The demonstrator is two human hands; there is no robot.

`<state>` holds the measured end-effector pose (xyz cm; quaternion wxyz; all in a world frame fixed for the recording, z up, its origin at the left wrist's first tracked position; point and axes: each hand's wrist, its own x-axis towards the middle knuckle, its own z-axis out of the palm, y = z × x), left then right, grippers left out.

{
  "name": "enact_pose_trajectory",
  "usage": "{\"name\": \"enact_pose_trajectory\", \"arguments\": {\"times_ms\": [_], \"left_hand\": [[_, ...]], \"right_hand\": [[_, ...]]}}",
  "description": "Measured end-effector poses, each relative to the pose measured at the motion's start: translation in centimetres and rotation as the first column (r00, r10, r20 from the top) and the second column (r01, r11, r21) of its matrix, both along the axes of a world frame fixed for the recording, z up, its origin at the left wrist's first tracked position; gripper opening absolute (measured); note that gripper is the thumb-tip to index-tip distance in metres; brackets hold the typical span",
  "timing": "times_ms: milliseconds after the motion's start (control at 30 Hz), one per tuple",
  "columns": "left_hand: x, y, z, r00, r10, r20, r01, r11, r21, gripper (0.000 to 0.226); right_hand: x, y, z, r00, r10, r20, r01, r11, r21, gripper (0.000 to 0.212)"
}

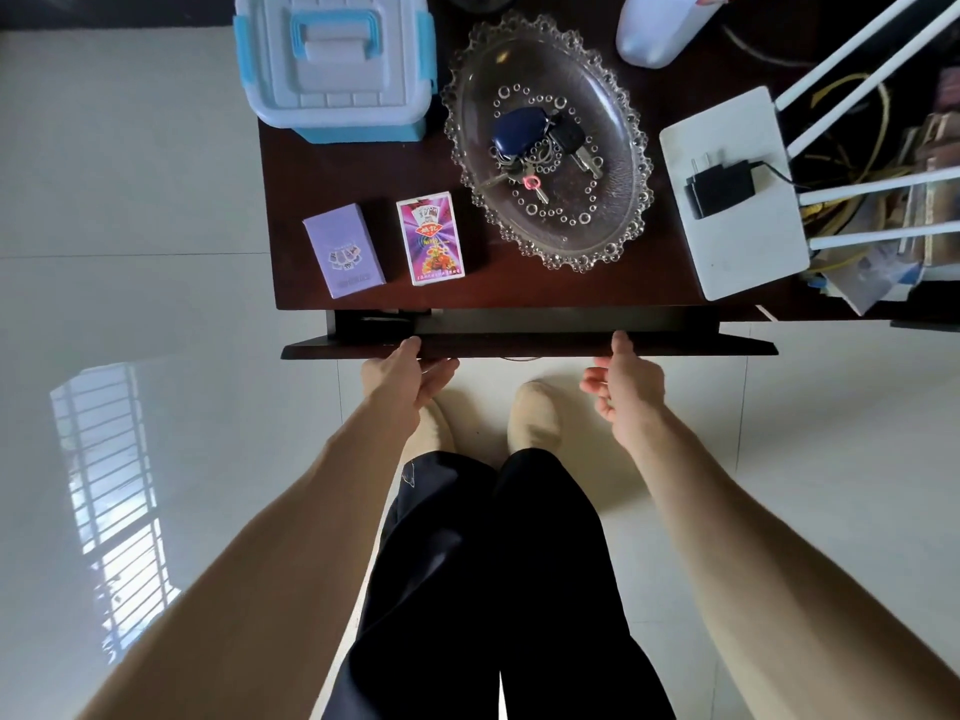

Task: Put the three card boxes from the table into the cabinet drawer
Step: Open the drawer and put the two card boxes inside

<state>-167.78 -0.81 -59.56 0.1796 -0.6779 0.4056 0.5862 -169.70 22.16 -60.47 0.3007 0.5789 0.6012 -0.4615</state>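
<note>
Two card boxes lie side by side on the dark wooden cabinet top (519, 288): a pale purple box (343, 248) on the left and a colourful pink box (430, 238) to its right. A third box is not visible. Below the top's front edge the drawer (530, 348) stands slightly pulled out, its inside dark. My left hand (408, 376) touches the drawer front near its left part, thumb on the upper edge. My right hand (621, 387) touches it further right, thumb up against the edge, fingers curled. Neither hand holds a box.
A blue and white lidded plastic box (332, 65) stands at the back left. A glass oval dish (545, 137) holds keys. A white router (732, 194) with a black adapter sits at the right, cables behind it. My legs and feet are on the pale tiled floor.
</note>
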Motion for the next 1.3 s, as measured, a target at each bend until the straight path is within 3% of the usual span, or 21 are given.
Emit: {"name": "enact_pose_trajectory", "arguments": {"times_ms": [167, 500, 667, 1200, 1300], "left_hand": [[-0.6, 0.4, 0.4, 0.999, -0.044, 0.013, 0.045, 0.995, -0.088, 0.02], [0.0, 0.3, 0.8, 0.997, -0.056, 0.056, 0.06, 0.995, -0.082, 0.017], [1.6, 0.5, 0.6, 0.997, -0.066, 0.05, 0.066, 0.998, 0.0, 0.019], [6.8, 0.8, 0.2, 0.988, -0.054, 0.147, 0.052, 0.998, 0.02, 0.012], [7.8, 0.8, 0.0, 0.985, -0.05, 0.163, 0.045, 0.998, 0.036, 0.022]], "right_hand": [[-1.0, 0.6, 0.0, 0.995, 0.029, 0.101, -0.026, 0.999, -0.026, 0.036], [0.0, 0.8, 0.4, 0.991, 0.01, 0.135, -0.004, 0.999, -0.049, 0.033], [1.4, 1.2, 0.7, 0.988, 0.021, 0.153, -0.014, 0.999, -0.047, 0.034], [6.2, 2.7, 0.6, 0.957, -0.036, 0.289, 0.067, 0.993, -0.097, 0.033], [7.1, 2.8, 0.8, 0.949, -0.041, 0.312, 0.074, 0.993, -0.096, 0.034]]}}
